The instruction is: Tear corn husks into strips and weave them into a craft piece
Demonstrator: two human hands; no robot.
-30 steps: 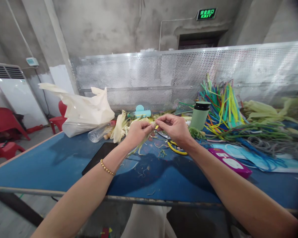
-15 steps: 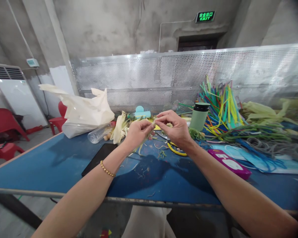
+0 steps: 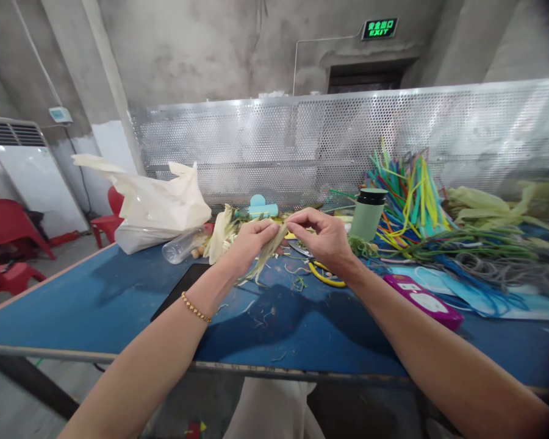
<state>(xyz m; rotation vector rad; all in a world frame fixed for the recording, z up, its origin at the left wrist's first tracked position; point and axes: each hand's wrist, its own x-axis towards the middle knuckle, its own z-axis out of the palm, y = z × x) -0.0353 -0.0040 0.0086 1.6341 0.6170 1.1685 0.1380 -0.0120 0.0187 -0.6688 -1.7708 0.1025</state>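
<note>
Over the middle of the blue table, my left hand (image 3: 251, 241) pinches a pale green strip of corn husk (image 3: 268, 251) between thumb and fingers. The strip slants down from the fingertips toward the table. My right hand (image 3: 322, 236) is closed in a pinch at the upper end of the same strip, close beside the left fingertips. Below the right hand lie scissors with yellow handles (image 3: 326, 279). More pale husks (image 3: 220, 236) lie beyond the left wrist. Thin scraps (image 3: 299, 281) are scattered under the hands.
A white plastic bag (image 3: 158, 204) and a clear bottle (image 3: 178, 249) stand left, near a flat black device (image 3: 176, 294). On the right are a green jar (image 3: 368, 216), coloured strips (image 3: 414, 198), tangled cords (image 3: 478, 268) and a purple box (image 3: 421, 303). A perforated metal panel (image 3: 256, 146) backs the table.
The husk strip now shows as a longer, wider piece hanging below the left fingers. The left hand has shifted slightly left, and the right fingertips have turned a little.
</note>
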